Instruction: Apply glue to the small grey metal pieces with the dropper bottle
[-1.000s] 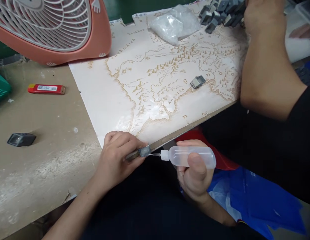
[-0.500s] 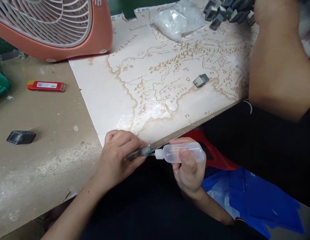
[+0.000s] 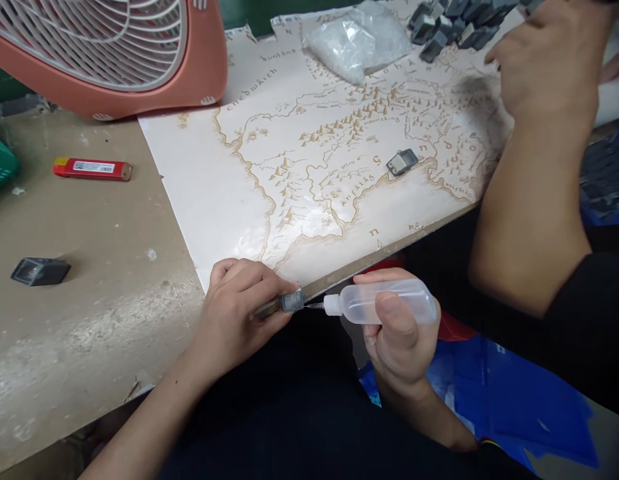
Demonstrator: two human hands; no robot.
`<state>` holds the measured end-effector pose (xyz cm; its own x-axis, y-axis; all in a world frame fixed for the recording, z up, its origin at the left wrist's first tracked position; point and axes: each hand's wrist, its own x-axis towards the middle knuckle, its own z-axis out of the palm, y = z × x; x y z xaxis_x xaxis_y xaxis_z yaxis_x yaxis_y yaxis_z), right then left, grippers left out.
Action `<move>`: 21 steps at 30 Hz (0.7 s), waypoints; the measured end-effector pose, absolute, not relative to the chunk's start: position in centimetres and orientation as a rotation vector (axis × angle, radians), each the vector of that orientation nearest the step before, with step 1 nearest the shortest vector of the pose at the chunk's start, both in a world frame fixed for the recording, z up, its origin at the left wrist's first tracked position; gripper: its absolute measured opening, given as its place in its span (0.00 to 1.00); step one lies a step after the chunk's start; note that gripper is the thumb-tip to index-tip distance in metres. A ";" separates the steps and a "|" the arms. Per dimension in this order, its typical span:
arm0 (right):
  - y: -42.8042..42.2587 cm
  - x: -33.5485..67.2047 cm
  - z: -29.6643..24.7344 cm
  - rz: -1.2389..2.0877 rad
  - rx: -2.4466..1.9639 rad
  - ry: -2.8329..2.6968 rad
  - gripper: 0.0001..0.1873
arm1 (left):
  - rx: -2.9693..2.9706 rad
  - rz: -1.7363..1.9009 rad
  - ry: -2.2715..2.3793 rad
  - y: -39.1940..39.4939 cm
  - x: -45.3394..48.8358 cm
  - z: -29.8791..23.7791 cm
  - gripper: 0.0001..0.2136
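At the front edge of the table, my left hand point(image 3: 242, 307) is closed on a small grey rectangular part point(image 3: 292, 301) with a framed face turned to the right. My right hand point(image 3: 402, 337) grips a translucent squeeze bottle point(image 3: 389, 301) lying sideways, thumb pressed along its side. The bottle's white cap carries a thin needle-like nozzle point(image 3: 315, 305), whose tip points at the grey part, very close to its right edge. Whether the tip touches it I cannot tell. Another grey part point(image 3: 402, 161) rests on the map-printed sheet, and a similar dark one point(image 3: 40, 271) on the bare tabletop at left.
A pink fan point(image 3: 114, 53) stands at the back left, with a red and yellow box-like stick point(image 3: 92, 169) before it. Clear plastic bags point(image 3: 358, 40) and a pile of grey parts point(image 3: 452, 27) lie at the back. Another person's arm point(image 3: 544, 147) reaches in from the right.
My right hand has drawn the bottle rightward, so the nozzle has backed away from the grey part. My left hand stays put. The other person's hand has moved down and left, away from the pile.
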<state>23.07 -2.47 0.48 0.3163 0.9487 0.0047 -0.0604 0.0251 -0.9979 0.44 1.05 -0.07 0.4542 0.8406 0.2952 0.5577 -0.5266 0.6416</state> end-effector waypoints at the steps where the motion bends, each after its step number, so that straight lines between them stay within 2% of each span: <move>1: -2.5 23.1 0.4 0.999 -1.287 -0.928 0.17 | 2.252 0.829 1.171 1.1 0.4 -0.1 0.12; 11: -2.1 24.0 2.5 0.889 -1.343 -1.238 0.12 | 2.261 0.835 1.188 0.9 0.5 -0.5 0.12; 16: -2.6 23.8 0.2 0.747 -1.250 -1.126 0.17 | 2.271 0.796 1.375 0.8 1.4 -0.5 0.13; 21: -2.9 22.3 -1.9 0.790 -1.210 -0.937 0.19 | 2.277 0.766 1.620 0.7 3.0 -0.3 0.28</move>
